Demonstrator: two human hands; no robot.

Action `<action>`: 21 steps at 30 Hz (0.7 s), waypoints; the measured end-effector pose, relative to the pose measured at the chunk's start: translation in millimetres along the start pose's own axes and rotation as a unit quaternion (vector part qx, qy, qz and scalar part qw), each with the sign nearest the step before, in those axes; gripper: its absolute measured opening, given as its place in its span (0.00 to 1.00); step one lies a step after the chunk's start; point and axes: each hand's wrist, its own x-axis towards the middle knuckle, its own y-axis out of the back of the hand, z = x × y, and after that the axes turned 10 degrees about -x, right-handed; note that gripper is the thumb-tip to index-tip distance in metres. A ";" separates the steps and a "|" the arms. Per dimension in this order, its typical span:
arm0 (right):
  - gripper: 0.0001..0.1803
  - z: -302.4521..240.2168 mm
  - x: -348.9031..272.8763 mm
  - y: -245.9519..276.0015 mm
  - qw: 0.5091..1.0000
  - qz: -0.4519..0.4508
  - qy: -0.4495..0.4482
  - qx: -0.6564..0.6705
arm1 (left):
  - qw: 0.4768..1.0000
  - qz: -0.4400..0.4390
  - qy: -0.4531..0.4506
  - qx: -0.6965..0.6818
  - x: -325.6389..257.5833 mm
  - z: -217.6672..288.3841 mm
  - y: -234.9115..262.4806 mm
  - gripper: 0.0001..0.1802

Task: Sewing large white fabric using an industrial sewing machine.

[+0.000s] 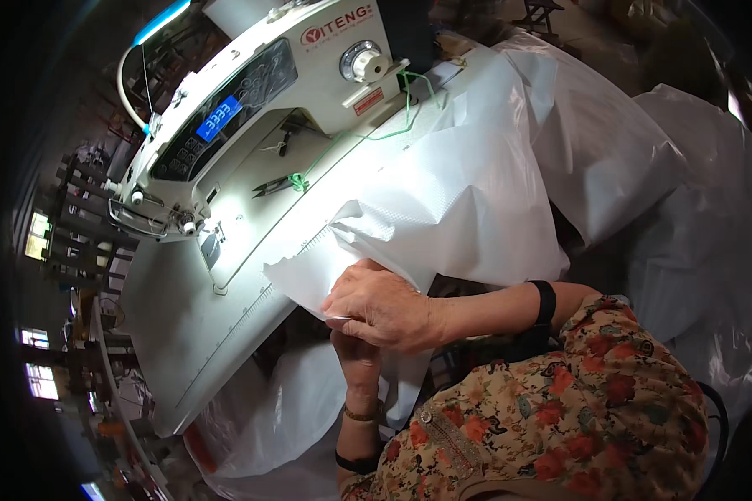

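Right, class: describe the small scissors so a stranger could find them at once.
Start at the white sewing machine. On its pale bed below the blue lit display lie the small scissors, dark and slim. Green thread is bunched at their handle end, and nothing else there is dark and pointed.

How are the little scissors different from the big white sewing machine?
The scissors are small, dark and thin, with green thread tied at the handles; the sewing machine is big, white and bulky. The scissors lie flat on the table; the machine stands over it. The machine has a lit blue screen and a round knob; the scissors have neither. Both sit away from the hands holding white fabric.
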 end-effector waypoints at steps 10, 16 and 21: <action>0.09 3.8 -14.3 -11.7 0.999 0.039 0.033 0.001 | 0.999 -0.014 0.020 0.044 -3.4 -15.1 -7.5 0.23; 0.08 25.2 -53.0 67.8 0.994 0.069 -0.048 0.068 | 0.977 -0.090 0.154 -0.114 1.8 0.2 -17.0 0.31; 0.09 88.7 -151.3 206.6 0.873 0.359 -0.319 0.081 | 0.983 -0.112 0.143 -0.034 10.1 2.6 -12.4 0.23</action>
